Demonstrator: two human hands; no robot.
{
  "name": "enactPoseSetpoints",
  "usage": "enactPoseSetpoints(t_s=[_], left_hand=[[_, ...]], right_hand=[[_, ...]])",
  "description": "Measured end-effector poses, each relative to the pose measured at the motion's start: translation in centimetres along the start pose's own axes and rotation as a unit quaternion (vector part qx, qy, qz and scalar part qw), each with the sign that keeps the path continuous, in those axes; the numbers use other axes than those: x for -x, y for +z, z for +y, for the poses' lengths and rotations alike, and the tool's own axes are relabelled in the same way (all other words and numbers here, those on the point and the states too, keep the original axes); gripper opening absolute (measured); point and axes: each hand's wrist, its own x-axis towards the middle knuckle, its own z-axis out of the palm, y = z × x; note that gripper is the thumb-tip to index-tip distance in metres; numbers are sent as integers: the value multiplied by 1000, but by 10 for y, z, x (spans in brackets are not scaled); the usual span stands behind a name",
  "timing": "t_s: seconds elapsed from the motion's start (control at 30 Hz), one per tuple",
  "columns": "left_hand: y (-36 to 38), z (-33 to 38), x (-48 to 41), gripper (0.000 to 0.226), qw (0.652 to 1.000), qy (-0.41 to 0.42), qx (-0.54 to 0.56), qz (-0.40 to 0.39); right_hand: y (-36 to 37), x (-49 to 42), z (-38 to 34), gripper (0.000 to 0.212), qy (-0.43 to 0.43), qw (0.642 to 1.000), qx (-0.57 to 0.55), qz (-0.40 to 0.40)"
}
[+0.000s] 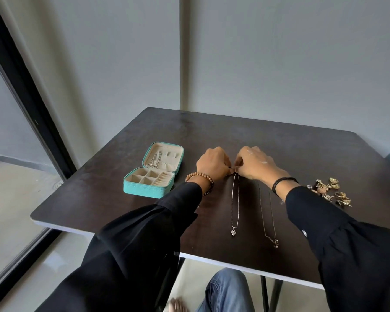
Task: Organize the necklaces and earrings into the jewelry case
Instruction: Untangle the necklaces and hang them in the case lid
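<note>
A person sits at a dark worktop [257, 136], seen from above through a camera worn on the head. Both arms in black sleeves reach forward. The left hand [213, 164] and the right hand [256, 165] meet near the middle of the worktop, fingers curled. Each pinches the far end of a silver necklace [234, 231] between thumb and fingertips, about where a clasp would be. The clasp itself is too small to make out. The rest of that chain lies flat in a narrow loop running toward the person, ending in a small pale pendant.

Just to its right, apart from it, a second necklace [275, 243] lies flat, thinner and darker; neither hand touches it. Further right, near the worktop's edge, sits a pile of gold earrings [331, 191].

To the left of the hands stands a teal jewelry case [144, 190], open. Its lid is upright with one chain hanging inside, and the cream compartments in its base look unfilled.

The step in hand appears to be working the silver necklace's clasp before hanging it. The next move likely calls for lifting the chain without tangling it, carrying it left, and hooking it in the lid beside the hung chain.
</note>
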Motion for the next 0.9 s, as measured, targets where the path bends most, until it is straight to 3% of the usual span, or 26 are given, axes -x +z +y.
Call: enactPoseSetpoints(t_s=[0.2, 0.37, 0.5, 0.77, 0.9], left_hand=[[1, -6, 4, 20, 999, 10, 34, -5], [-14, -4, 15, 33, 972, -9, 236, -13], [-40, 5, 27, 27, 937, -16, 348, -37], [-86, 20, 49, 38, 930, 36, 358, -72], [-103, 29, 57, 39, 936, 45, 341, -75]], right_hand=[[-7, 6, -3, 5, -25, 999, -47, -4], [-30, 26, -10, 11, -49, 978, -203, 20], [-50, 37, -11, 8, -28, 945, -326, 12], [-83, 53, -16, 14, -27, 892, -452, -11], [-95, 59, -19, 10, -28, 842, -538, -12]])
